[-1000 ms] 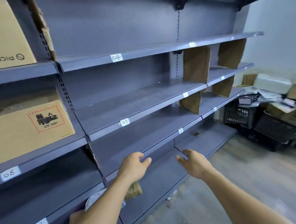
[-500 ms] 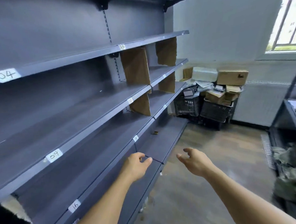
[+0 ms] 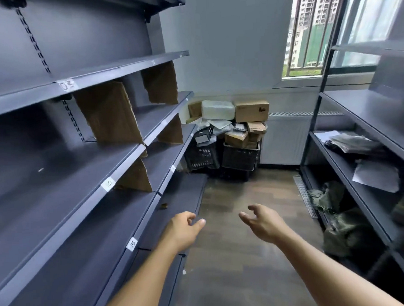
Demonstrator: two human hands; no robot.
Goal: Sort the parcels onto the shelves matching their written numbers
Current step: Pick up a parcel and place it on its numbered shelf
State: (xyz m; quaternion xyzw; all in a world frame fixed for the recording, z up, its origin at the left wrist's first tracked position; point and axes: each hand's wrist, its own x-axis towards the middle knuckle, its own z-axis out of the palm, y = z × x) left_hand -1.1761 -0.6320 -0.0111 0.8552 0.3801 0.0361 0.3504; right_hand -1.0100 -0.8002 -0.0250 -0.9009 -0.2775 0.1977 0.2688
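My left hand [image 3: 184,231] is empty, fingers loosely curled and thumb out. It sits near the front edge of a low board of the dark grey metal shelf unit [image 3: 57,183] along my nine o'clock. My right hand [image 3: 262,222] is empty too, fingers relaxed and spread, over the brown wood-look floor [image 3: 238,279].

Small white paper labels [image 3: 132,244] sit on the shelf edges. The one at ten o'clock reads 03 and the nearest looks like 15. I cannot read the one between them for certain. Torn brown cardboard dividers [image 3: 110,113] stand between the bays.

The work is well apart from me at twelve o'clock. A heap of brown cardboard and pale wrapped parcels [image 3: 252,110] is piled on two black plastic crates [image 3: 239,156] against the far wall. A second grey shelf unit [image 3: 367,111] at three o'clock carries grey plastic bags [image 3: 355,143].

I judge the next step to be walking in and taking one parcel. The heap looks loosely stacked, so pulling a lower box could bring the upper ones down. The handwriting is small, so a misread number would put a parcel in the wrong bay. The dividers are thin card, and sliding a box in carelessly could knock one over and blur the boundary between bays.
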